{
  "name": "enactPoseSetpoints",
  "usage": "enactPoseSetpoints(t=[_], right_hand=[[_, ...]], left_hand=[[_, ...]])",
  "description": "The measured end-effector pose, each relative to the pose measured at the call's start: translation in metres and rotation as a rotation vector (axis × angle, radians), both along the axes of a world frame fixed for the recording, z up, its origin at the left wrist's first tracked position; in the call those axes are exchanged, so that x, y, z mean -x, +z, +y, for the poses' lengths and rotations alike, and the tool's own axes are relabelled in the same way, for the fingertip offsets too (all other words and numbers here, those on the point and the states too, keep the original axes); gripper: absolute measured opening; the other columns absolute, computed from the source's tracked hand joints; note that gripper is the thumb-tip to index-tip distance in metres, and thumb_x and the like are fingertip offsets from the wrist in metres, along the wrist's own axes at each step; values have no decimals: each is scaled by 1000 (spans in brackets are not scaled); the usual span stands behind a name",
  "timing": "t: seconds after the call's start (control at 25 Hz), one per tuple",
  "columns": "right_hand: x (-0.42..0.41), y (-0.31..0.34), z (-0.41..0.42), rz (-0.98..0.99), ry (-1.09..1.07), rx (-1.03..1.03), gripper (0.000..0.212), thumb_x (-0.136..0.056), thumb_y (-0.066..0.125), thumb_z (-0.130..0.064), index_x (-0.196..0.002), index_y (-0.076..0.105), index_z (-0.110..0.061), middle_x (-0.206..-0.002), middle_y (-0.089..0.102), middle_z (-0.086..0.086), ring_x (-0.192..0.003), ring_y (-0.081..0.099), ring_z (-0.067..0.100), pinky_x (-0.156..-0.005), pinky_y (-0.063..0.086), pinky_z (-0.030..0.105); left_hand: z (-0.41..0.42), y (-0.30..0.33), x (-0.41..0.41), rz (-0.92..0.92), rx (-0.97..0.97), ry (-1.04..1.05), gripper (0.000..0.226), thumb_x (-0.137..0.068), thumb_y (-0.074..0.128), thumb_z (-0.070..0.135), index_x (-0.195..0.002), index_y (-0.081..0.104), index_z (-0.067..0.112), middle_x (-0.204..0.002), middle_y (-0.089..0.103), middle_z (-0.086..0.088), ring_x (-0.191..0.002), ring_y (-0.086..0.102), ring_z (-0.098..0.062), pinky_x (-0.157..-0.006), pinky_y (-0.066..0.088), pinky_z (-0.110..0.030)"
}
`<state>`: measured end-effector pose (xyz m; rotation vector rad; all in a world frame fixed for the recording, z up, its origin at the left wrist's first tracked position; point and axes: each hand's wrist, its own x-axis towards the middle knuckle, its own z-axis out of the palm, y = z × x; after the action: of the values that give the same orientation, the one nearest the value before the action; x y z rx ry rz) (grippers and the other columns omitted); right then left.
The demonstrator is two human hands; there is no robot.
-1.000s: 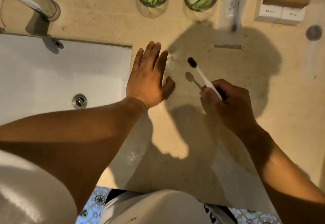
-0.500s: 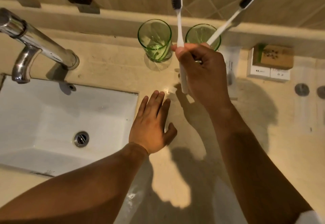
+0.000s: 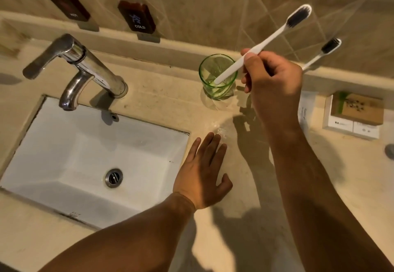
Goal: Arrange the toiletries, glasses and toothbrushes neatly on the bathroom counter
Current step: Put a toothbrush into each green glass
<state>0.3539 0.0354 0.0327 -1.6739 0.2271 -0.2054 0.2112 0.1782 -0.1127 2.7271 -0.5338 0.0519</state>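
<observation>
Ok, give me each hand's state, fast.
Left hand: open, flat on the counter.
Right hand: holding a toothbrush, handle end in the glass.

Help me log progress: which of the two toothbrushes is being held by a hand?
The nearer, larger-looking toothbrush: the right hand pinches its handle, its end in the green glass. The other toothbrush leans free behind that hand.

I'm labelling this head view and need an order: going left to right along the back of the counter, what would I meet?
Faucet → green glass with a white toothbrush slanting into it → right hand gripping that toothbrush → second toothbrush → boxed toiletries.
</observation>
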Motion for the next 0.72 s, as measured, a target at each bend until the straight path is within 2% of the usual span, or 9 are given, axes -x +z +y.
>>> enactPoseSetpoints(t=[0.12,0.24,0.4,0.52,0.64,0.72], right_hand=[[-4,-1,4,8,-10,1,21,-97,62,-25,-90,79,-15,-65,65,11,-61,57,28,-61,54,48],[-11,-9,9,5,-20,58,22,-97,64,-22,-86,79,-11,-64,67,10,-62,63,32,-62,57,52],[-18,-21,17,6,-28,85,11,-92,69,-16,-97,73,-7,-68,72,2,-59,71,18,-62,61,48],[-20,-29,23,-24,-31,159,10,-91,69,-17,-93,67,-8,-68,73,-1,-52,70,11,-58,61,43],[-21,-35,27,-41,-61,209,14,-93,66,-20,-86,65,-7,-62,70,-3,-50,70,11,-68,60,46],[-23,-37,28,-16,-59,209,18,-94,64,-20,-84,66,-6,-60,69,-3,-51,70,13,-70,59,48]], left_hand=[[0,-1,0,31,-35,4,70,-88,53,41,-148,46,7,-162,35,-14,-156,17,-25,-123,24,-52],[-1,-1,1,45,-40,8,70,-87,54,41,-148,46,8,-162,34,-13,-157,16,-25,-123,23,-51],[-1,-2,1,46,-35,18,69,-88,53,41,-148,47,9,-162,35,-13,-156,17,-24,-124,23,-50],[-1,-3,1,55,-64,19,70,-89,52,43,-150,45,10,-164,32,-11,-157,14,-23,-126,19,-48],[-1,-3,1,61,-68,25,70,-89,51,44,-150,44,11,-164,32,-10,-157,13,-22,-127,18,-47],[-1,-4,1,60,-62,27,70,-89,51,44,-150,44,11,-164,32,-10,-157,13,-22,-126,18,-47]])
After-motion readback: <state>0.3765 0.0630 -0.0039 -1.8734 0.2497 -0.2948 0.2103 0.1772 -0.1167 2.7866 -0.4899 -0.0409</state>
